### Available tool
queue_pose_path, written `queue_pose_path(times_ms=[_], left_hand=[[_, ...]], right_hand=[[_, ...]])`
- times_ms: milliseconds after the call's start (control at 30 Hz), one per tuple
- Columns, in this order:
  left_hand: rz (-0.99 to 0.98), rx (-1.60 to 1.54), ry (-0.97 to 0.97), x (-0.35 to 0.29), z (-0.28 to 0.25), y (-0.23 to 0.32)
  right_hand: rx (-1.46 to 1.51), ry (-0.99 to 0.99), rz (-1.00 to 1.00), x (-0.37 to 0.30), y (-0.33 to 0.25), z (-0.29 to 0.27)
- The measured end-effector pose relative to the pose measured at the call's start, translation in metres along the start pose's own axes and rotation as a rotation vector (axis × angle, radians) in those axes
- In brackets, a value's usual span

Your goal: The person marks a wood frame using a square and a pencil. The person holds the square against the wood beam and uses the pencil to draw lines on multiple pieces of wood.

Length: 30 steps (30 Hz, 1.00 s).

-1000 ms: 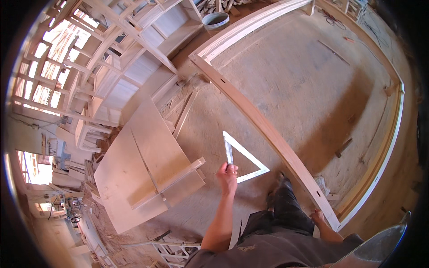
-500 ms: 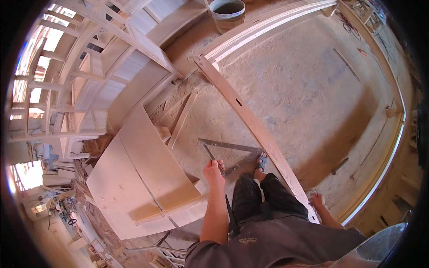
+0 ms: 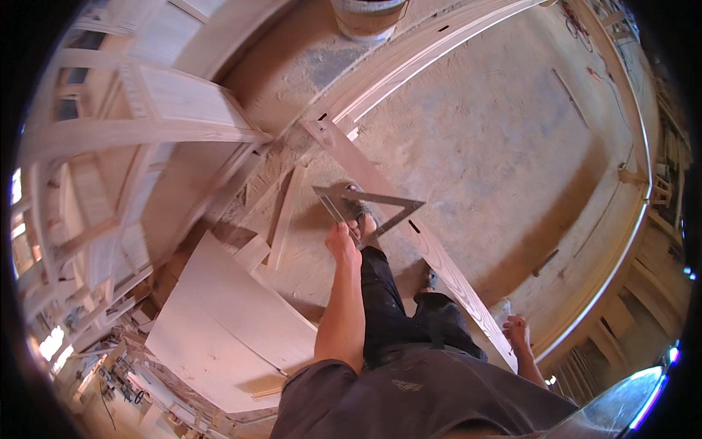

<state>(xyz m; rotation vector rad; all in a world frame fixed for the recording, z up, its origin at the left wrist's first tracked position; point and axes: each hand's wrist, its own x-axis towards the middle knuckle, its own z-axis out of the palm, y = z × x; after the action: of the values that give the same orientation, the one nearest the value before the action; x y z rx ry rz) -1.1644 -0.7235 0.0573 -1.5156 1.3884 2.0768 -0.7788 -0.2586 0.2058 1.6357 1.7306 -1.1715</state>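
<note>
My left hand (image 3: 343, 244) is closed round one side of a grey metal triangle square (image 3: 395, 200), held in front of me above my feet. The tip of the square overlaps a long wooden board (image 3: 446, 263); whether they touch I cannot tell. This board has a dark slot in its face and joins another timber at its far end, forming part of a large frame. My right hand (image 3: 518, 333) hangs beyond the near end of the board, to its right, fingers curled. What it holds, if anything, I cannot make out.
Pale panels (image 3: 227, 322) lie to the left. Wooden cabinet framing (image 3: 131, 132) stands at the far left. A bucket (image 3: 368, 20) sits beyond the frame's far timber (image 3: 417, 62). Loose wood strips (image 3: 287, 216) and a cable (image 3: 578, 35) lie on the dusty floor.
I have stepped forward along the board, one foot now beneath the square. My left hand carries the square along toward the board's far corner. The view has shifted, bringing the cabinet framing closer.
</note>
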Motion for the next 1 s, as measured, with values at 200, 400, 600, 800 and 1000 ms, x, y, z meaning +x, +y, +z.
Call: queue_pose_path(times_ms=[200,400,600,800,1000], left_hand=[[-0.039,-0.016,0.001,0.105,0.04,0.038],[-0.07,-0.184,0.146,0.14,0.085,0.054],[0.31,0.626,0.134,0.154,0.1,0.026],[0.247,0.691,0.178,0.134,0.118,0.054],[0.253,0.663,0.194,0.148,0.116,0.056]], right_hand=[[-0.502,-0.19,-0.248,-0.053,-0.188,0.095],[-0.306,-0.169,-0.504,-0.109,-0.414,0.192],[-0.528,-0.19,-0.501,-0.109,-0.435,0.212],[-0.824,-0.317,-0.624,-0.108,-0.451,0.25],[-0.832,-0.436,-0.674,-0.043,-0.472,0.277]])
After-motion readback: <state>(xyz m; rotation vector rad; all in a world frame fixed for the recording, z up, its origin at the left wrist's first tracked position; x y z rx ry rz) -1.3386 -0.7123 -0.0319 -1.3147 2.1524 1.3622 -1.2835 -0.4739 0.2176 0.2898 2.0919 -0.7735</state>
